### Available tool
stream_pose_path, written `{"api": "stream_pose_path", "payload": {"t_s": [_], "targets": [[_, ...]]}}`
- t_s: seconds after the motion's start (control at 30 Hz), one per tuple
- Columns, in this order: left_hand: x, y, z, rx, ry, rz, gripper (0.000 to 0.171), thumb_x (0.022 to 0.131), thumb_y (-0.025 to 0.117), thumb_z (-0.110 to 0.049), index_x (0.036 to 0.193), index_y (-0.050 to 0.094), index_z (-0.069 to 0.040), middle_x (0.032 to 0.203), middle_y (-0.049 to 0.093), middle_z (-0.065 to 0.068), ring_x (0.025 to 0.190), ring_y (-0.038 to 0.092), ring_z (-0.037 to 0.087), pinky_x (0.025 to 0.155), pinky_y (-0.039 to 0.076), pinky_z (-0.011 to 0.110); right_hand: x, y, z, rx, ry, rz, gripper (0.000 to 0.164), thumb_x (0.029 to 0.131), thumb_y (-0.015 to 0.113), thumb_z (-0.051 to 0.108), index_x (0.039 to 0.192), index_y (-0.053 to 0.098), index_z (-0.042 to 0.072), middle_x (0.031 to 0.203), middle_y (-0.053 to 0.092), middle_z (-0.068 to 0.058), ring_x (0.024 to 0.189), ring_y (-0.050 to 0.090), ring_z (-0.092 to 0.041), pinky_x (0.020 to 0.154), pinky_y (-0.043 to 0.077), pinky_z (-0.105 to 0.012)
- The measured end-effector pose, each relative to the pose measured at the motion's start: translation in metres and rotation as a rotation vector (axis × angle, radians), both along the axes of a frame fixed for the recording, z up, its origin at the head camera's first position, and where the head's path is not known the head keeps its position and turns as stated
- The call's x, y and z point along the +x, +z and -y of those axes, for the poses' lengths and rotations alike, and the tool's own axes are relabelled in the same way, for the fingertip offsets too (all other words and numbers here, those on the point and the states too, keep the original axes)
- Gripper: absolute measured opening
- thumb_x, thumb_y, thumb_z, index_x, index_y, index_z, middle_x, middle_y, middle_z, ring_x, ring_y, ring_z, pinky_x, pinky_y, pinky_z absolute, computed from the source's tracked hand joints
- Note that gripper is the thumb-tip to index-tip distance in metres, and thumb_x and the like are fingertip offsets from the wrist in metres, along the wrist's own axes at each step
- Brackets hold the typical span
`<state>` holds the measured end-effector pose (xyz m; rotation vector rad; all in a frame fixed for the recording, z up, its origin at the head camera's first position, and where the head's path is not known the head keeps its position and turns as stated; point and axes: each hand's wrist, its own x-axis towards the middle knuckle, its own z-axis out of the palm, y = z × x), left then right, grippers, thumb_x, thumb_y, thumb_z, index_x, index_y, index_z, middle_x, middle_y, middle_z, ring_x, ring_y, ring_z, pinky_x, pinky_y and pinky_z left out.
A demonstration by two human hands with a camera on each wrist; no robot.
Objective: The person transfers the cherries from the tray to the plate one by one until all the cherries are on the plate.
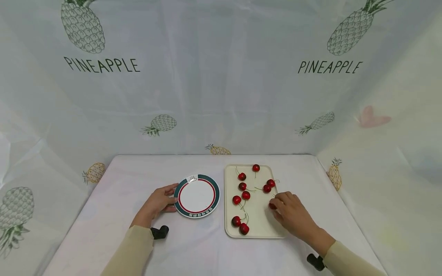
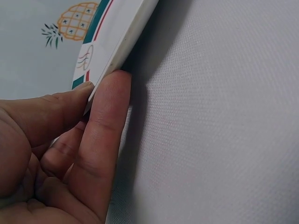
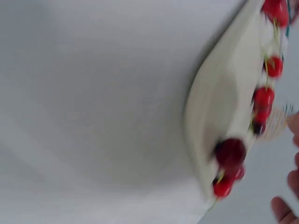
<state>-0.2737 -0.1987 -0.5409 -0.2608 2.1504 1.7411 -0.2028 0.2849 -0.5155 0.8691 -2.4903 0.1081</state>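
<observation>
My left hand point(image 1: 160, 201) pinches the left rim of a round white plate point(image 1: 197, 196) with a green border and a red ring. In the left wrist view, the thumb lies on top of the plate's edge point(image 2: 133, 35) and a finger is beneath it. Over the right side of a cream rectangular tray point(image 1: 257, 214), my right hand point(image 1: 293, 214) has its fingers bent down by a dark red cherry point(image 1: 272, 206). The right wrist view is blurred; there its fingers point(image 3: 282, 210) show at the right edge, apart from the nearest cherry point(image 3: 230, 154).
Several stemmed cherries point(image 1: 246, 195) are spread over the tray, mostly along its left and upper parts. Plate and tray stand side by side on a table with a white cloth point(image 1: 193, 245). Behind hangs a pineapple-print curtain point(image 1: 221, 88).
</observation>
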Motion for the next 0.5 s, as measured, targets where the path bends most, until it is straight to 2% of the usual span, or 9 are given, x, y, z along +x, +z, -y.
{"api": "stream_pose_path", "payload": {"t_s": [0.13,0.3,0.33,0.4,0.47,0.5], "targets": [[0.001,0.003,0.0,-0.012,0.01,0.008,0.07,0.098,0.067,0.006,0.161,0.045,-0.014,0.162,0.042,0.025,0.085,0.073,0.019,0.075,0.067,0.036,-0.005,0.001,0.024,0.106,0.175,0.0,0.036,0.08,0.092,0.016,0.109,0.071,0.015,0.106,0.064,0.002,0.101,0.058,-0.019,0.084,0.051,-0.036],[0.001,0.003,0.0,-0.024,0.027,0.01,0.07,0.097,0.068,0.006,0.161,0.046,-0.015,0.162,0.043,0.025,0.082,0.074,0.019,0.075,0.067,0.036,-0.009,-0.005,0.043,0.228,0.321,-0.015,0.029,0.088,0.084,0.018,0.113,0.07,0.017,0.11,0.066,0.004,0.104,0.059,-0.017,0.091,0.052,-0.033],[0.001,0.003,0.0,-0.024,0.028,0.008,0.07,0.097,0.068,0.005,0.161,0.046,-0.015,0.161,0.044,0.025,0.082,0.074,0.019,0.074,0.067,0.036,-0.01,-0.006,0.045,0.248,0.341,-0.015,0.025,0.091,0.08,0.018,0.114,0.07,0.017,0.111,0.067,0.005,0.105,0.059,-0.016,0.092,0.052,-0.033],[0.0,0.0,0.0,-0.017,0.032,0.009,0.07,0.097,0.068,0.006,0.161,0.046,-0.015,0.161,0.045,0.025,0.081,0.074,0.019,0.074,0.067,0.037,-0.01,-0.01,0.047,0.28,0.376,-0.021,0.013,0.105,0.063,0.019,0.116,0.07,0.017,0.112,0.067,0.005,0.104,0.059,-0.016,0.092,0.052,-0.032],[0.0,-0.002,0.001,-0.013,0.037,0.011,0.07,0.097,0.068,0.005,0.161,0.046,-0.016,0.161,0.046,0.023,0.081,0.074,0.019,0.073,0.067,0.037,-0.011,-0.014,0.048,0.303,0.398,-0.029,0.031,0.115,0.039,0.021,0.117,0.07,0.018,0.114,0.067,0.006,0.104,0.058,-0.015,0.091,0.052,-0.032],[0.0,-0.002,0.001,-0.014,0.038,0.012,0.07,0.097,0.068,0.005,0.161,0.046,-0.016,0.161,0.046,0.023,0.081,0.075,0.019,0.073,0.067,0.037,-0.011,-0.015,0.049,0.318,0.404,-0.034,0.036,0.116,0.034,0.023,0.118,0.07,0.018,0.115,0.067,0.006,0.104,0.057,-0.015,0.091,0.052,-0.031]]}}
